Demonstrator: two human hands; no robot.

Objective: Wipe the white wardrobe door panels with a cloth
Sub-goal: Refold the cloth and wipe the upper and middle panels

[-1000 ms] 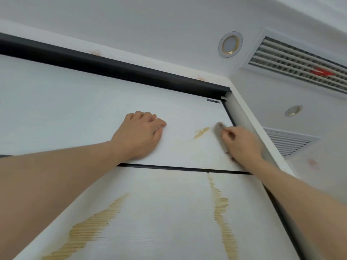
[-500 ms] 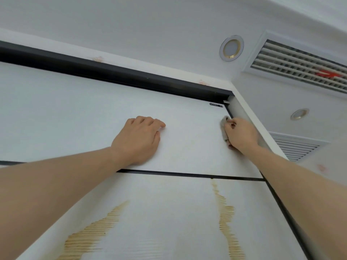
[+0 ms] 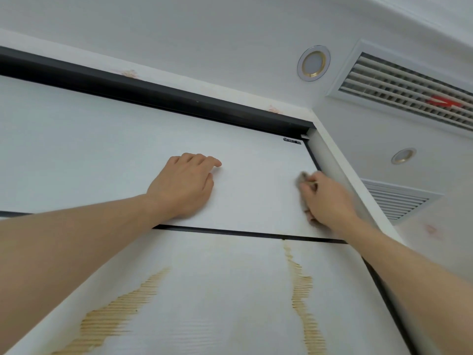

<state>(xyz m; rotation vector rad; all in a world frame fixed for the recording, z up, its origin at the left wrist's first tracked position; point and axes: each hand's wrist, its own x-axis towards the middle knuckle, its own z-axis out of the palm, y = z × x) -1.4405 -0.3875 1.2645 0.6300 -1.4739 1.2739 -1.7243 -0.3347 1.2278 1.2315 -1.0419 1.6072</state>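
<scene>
While the left hand (image 3: 185, 184) is lying flat, fingers relaxed, on the white upper wardrobe door panel (image 3: 102, 155), the right hand (image 3: 323, 198) is gripping what looks like a small grey cloth (image 3: 303, 178), blurred, against its right edge.

We see a home bedroom or hallway: a white sliding wardrobe door (image 3: 107, 155), recessed ceiling lights (image 3: 313, 63) and air-conditioning vents (image 3: 407, 93).
</scene>
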